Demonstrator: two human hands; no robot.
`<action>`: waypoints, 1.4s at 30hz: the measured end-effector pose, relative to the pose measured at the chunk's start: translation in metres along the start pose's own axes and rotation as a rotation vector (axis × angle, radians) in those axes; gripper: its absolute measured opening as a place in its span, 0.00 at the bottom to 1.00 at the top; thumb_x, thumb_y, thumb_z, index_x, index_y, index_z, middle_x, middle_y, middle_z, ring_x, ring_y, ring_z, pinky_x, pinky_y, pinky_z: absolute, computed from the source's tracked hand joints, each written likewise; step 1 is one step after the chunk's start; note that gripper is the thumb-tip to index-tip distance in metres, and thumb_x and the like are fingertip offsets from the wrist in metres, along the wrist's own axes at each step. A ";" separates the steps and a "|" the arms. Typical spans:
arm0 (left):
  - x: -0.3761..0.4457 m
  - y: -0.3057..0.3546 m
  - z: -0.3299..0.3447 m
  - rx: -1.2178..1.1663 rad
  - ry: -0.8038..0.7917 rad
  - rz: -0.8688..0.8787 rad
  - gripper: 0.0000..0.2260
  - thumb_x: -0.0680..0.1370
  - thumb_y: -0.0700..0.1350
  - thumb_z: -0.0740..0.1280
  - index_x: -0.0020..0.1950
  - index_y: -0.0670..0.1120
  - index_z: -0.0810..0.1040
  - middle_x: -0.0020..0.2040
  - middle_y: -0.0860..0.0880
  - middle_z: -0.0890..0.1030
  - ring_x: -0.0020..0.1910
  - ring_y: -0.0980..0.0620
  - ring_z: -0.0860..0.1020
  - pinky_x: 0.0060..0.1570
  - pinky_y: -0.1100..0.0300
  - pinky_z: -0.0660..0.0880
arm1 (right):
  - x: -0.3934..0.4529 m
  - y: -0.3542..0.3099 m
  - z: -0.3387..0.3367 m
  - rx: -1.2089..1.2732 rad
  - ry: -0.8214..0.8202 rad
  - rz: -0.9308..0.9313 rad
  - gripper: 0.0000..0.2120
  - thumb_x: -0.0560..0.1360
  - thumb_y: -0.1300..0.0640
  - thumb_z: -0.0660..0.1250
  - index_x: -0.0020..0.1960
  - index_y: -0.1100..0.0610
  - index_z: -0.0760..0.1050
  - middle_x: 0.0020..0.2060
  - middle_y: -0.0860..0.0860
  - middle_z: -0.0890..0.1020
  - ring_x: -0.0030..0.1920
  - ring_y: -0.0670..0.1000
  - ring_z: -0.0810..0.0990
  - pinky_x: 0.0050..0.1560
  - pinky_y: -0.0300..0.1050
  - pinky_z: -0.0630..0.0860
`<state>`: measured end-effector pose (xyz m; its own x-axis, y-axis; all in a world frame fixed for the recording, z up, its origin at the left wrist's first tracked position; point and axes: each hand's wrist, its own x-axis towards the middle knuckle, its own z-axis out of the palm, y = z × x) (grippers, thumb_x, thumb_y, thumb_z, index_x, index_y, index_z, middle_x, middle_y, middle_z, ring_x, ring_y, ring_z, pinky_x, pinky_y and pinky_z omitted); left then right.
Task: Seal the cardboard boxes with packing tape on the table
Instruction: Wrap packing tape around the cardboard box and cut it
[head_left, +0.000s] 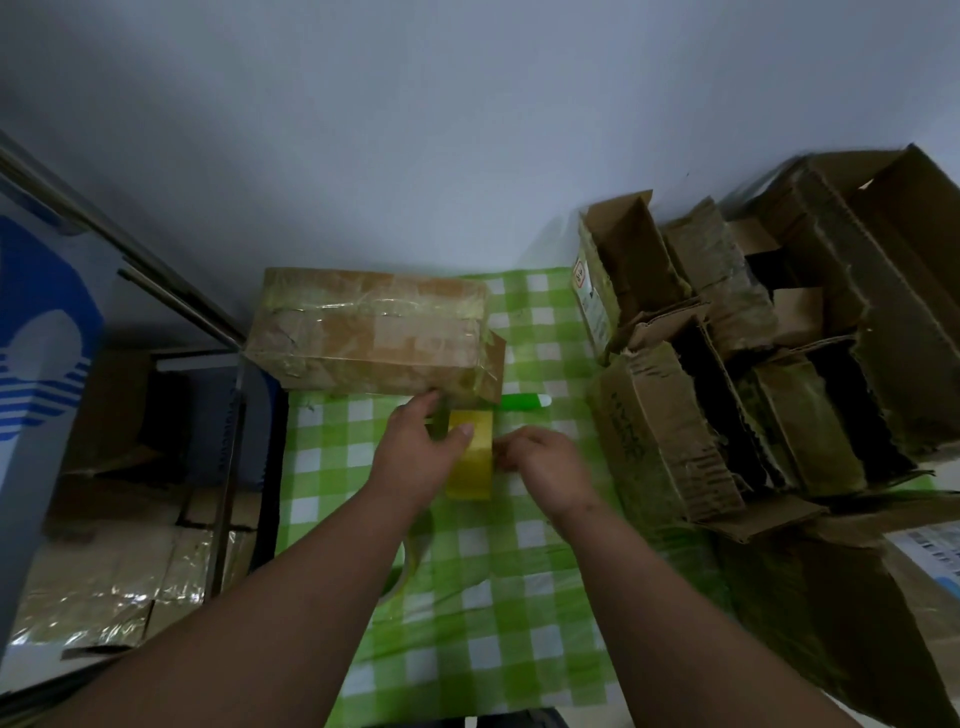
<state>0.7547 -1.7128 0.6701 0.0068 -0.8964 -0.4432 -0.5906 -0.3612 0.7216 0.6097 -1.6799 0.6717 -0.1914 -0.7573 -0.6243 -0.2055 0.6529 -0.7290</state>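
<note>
At table centre: left hand (415, 447) grips yellow tape roll (471, 457); right hand (540, 457) pinches its free end.
Risk: strip twisting, sticking to itself before reaching taped box (371, 327) at 12 o'clock.

On the green-checked worktop (519, 597), the left hand (415, 457) grips a yellowish packing-tape roll (470, 462); the right hand (540, 460) pinches its edge. At 12 o'clock lies a taped brown cardboard box (363, 327).

Dim, flat indoor light, soft focus throughout.
Wide-angle bending stretches the torn cartons (779, 364) at right and the forearms below; faint glare glints off tape on the sealed box (369, 325) and flattened cardboard (104, 587) lower left; shadows weak.
</note>
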 end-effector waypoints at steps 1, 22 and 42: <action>0.002 0.001 0.000 -0.063 -0.012 -0.038 0.28 0.76 0.49 0.72 0.74 0.49 0.69 0.69 0.48 0.73 0.64 0.47 0.74 0.63 0.48 0.73 | 0.006 0.000 -0.003 -0.055 0.049 -0.012 0.18 0.68 0.53 0.62 0.50 0.61 0.83 0.49 0.60 0.84 0.52 0.60 0.80 0.55 0.52 0.76; 0.015 0.003 -0.009 -0.372 -0.173 -0.260 0.11 0.75 0.35 0.70 0.50 0.51 0.80 0.50 0.42 0.83 0.43 0.44 0.82 0.51 0.44 0.80 | 0.056 0.019 -0.006 -1.051 0.125 -0.186 0.13 0.77 0.58 0.60 0.62 0.55 0.69 0.61 0.55 0.73 0.64 0.58 0.70 0.61 0.51 0.66; 0.010 0.000 -0.001 -0.374 -0.101 -0.231 0.03 0.78 0.43 0.69 0.49 0.50 0.82 0.47 0.45 0.83 0.42 0.46 0.80 0.48 0.44 0.80 | -0.021 -0.007 -0.023 -0.428 0.098 -0.416 0.11 0.80 0.49 0.64 0.59 0.53 0.75 0.42 0.46 0.78 0.44 0.51 0.78 0.39 0.44 0.69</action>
<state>0.7550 -1.7224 0.6659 0.0145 -0.7584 -0.6517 -0.2506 -0.6337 0.7319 0.5929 -1.6686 0.6968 -0.0957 -0.9589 -0.2670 -0.6464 0.2639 -0.7159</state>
